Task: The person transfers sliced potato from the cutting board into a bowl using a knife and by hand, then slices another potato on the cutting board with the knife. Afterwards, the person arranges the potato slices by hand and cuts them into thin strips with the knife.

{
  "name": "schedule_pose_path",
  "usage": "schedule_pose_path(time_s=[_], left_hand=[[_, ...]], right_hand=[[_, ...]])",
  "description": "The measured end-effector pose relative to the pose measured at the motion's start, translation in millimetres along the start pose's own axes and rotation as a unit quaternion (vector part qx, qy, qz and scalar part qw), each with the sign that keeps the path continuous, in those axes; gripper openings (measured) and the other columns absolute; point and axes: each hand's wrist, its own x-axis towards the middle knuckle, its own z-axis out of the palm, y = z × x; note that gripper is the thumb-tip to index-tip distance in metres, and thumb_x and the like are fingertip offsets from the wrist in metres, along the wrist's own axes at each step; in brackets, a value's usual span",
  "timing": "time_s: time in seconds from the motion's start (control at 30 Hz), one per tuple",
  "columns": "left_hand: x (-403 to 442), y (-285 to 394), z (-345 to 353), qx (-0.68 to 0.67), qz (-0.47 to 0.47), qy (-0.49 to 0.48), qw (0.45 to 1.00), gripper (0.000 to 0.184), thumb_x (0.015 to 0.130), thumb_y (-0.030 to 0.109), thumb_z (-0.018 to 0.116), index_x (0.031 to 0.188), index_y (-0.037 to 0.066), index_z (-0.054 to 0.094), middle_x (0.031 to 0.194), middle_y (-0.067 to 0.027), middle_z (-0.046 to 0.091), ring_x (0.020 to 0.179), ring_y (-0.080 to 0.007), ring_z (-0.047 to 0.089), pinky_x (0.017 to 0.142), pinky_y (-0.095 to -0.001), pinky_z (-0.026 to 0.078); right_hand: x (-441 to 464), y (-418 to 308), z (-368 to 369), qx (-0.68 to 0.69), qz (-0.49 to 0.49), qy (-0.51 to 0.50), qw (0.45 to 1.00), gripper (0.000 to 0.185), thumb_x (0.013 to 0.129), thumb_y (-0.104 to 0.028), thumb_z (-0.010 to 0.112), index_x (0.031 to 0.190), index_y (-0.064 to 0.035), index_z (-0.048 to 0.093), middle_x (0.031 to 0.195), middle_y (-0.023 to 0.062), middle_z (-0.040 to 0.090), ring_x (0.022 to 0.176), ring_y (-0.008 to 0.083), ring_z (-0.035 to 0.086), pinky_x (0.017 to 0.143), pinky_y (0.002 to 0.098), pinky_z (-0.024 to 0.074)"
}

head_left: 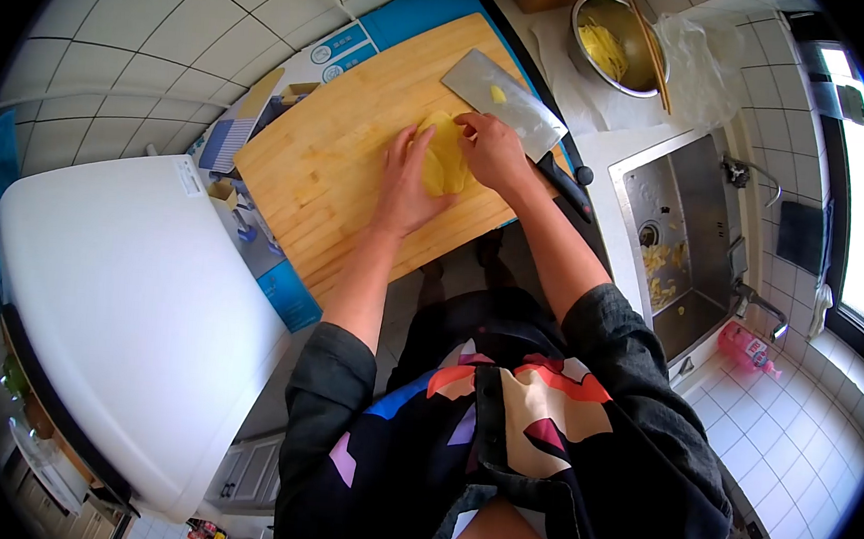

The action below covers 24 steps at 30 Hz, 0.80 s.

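Observation:
Thin yellow potato slices [444, 158] lie overlapped in a stack on the wooden cutting board [332, 122]. My left hand [410, 188] curves around their left and near sides, fingers along the edge and thumb at the bottom. My right hand [495, 152] is closed at their upper right edge, its fingertips pressed to the slices. Just beyond it rests a cleaver [523, 116] flat on the board, a small yellow piece stuck to its blade. Its black handle [565, 187] points toward the right edge.
A metal bowl [580, 42] with yellow shreds and chopsticks [652, 55] stands at the upper right, next to a plastic bag [702, 63]. Peelings lie in the sink [705, 309]. A pink bottle [744, 346] is beside it. A large white appliance [128, 318] stands at left.

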Motion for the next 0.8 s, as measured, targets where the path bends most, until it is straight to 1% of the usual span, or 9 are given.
schedule_pose_path(time_s=[0.07,0.2,0.27,0.37,0.4,0.57,0.63,0.77,0.8], left_hand=[[-0.6,0.6,0.6,0.008,-0.007,-0.006,1.000,0.098,0.049,0.015,0.085,0.134,0.010,0.037,0.134,-0.0165,0.035,0.125,-0.0344,0.032,0.103,-0.0414,0.032],[-1.9,0.6,2.8,0.000,-0.032,-0.003,0.999,0.099,0.049,0.014,0.085,0.135,0.010,0.036,0.135,-0.0169,0.034,0.126,-0.0343,0.031,0.104,-0.0424,0.030],[-1.5,-1.0,3.2,-0.003,-0.034,0.002,0.999,0.100,0.048,0.014,0.085,0.135,0.010,0.036,0.136,-0.0171,0.034,0.126,-0.0343,0.032,0.104,-0.0424,0.030],[-0.5,-1.3,5.1,0.011,0.011,0.032,0.999,0.095,0.049,0.016,0.082,0.133,0.008,0.037,0.134,-0.0182,0.034,0.121,-0.0364,0.035,0.101,-0.0446,0.031],[0.6,0.4,3.8,0.014,0.016,0.030,0.999,0.094,0.050,0.016,0.082,0.132,0.008,0.038,0.133,-0.0180,0.035,0.121,-0.0363,0.035,0.101,-0.0445,0.031],[3.2,-0.1,5.7,0.008,0.023,0.042,0.999,0.091,0.051,0.017,0.082,0.130,0.007,0.039,0.132,-0.0175,0.038,0.121,-0.0358,0.036,0.101,-0.0443,0.031],[3.0,-0.8,5.3,0.002,0.028,0.043,0.999,0.090,0.052,0.017,0.082,0.131,0.006,0.039,0.130,-0.0177,0.040,0.120,-0.0357,0.037,0.100,-0.0443,0.032],[2.6,-0.7,8.2,0.004,0.017,0.059,0.998,0.095,0.047,0.011,0.085,0.131,0.007,0.040,0.130,-0.0153,0.040,0.121,-0.0334,0.038,0.101,-0.0410,0.033],[2.8,-0.7,7.4,0.007,0.020,0.055,0.998,0.095,0.047,0.011,0.085,0.131,0.008,0.040,0.131,-0.0153,0.040,0.121,-0.0333,0.037,0.101,-0.0411,0.033]], right_hand=[[2.3,-5.0,-0.3,0.006,-0.003,-0.040,0.999,0.031,0.078,-0.007,0.053,0.108,-0.0074,0.061,0.100,0.0140,0.061,0.093,0.0309,0.060,0.079,0.0385,0.0475],[4.4,-2.5,-5.4,-0.012,-0.045,-0.051,0.998,0.031,0.077,-0.008,0.054,0.107,-0.0074,0.061,0.099,0.0143,0.063,0.092,0.0309,0.061,0.078,0.0382,0.0480],[-2.9,-0.1,-18.8,0.016,0.029,-0.041,0.999,0.027,0.076,-0.010,0.056,0.102,-0.0048,0.063,0.092,0.0148,0.066,0.088,0.0316,0.062,0.077,0.0383,0.0489],[-20.3,22.3,-17.3,-0.005,0.061,-0.062,0.996,0.024,0.074,-0.013,0.059,0.095,-0.0017,0.065,0.083,0.0151,0.067,0.081,0.0320,0.064,0.075,0.0381,0.0499],[-27.5,25.6,-13.9,0.026,0.053,-0.054,0.997,0.023,0.072,-0.013,0.062,0.090,0.0001,0.065,0.079,0.0152,0.067,0.077,0.0307,0.065,0.072,0.0371,0.0506],[-35.4,20.3,3.9,0.078,0.070,-0.009,0.994,0.020,0.070,-0.007,0.063,0.088,-0.0001,0.066,0.078,0.0155,0.067,0.074,0.0268,0.066,0.069,0.0340,0.0513],[-31.3,22.0,11.3,0.077,0.049,0.019,0.996,0.025,0.070,-0.008,0.067,0.093,0.0005,0.065,0.080,0.0118,0.067,0.072,0.0194,0.065,0.068,0.0300,0.0510],[-31.2,22.0,13.0,0.080,0.048,-0.009,0.996,0.024,0.071,-0.008,0.065,0.094,-0.0003,0.065,0.079,0.0124,0.067,0.072,0.0206,0.066,0.068,0.0300,0.0510],[-31.4,23.6,5.2,0.055,0.050,0.026,0.997,0.024,0.071,-0.008,0.065,0.094,-0.0006,0.065,0.079,0.0125,0.067,0.073,0.0218,0.066,0.068,0.0305,0.0511]])
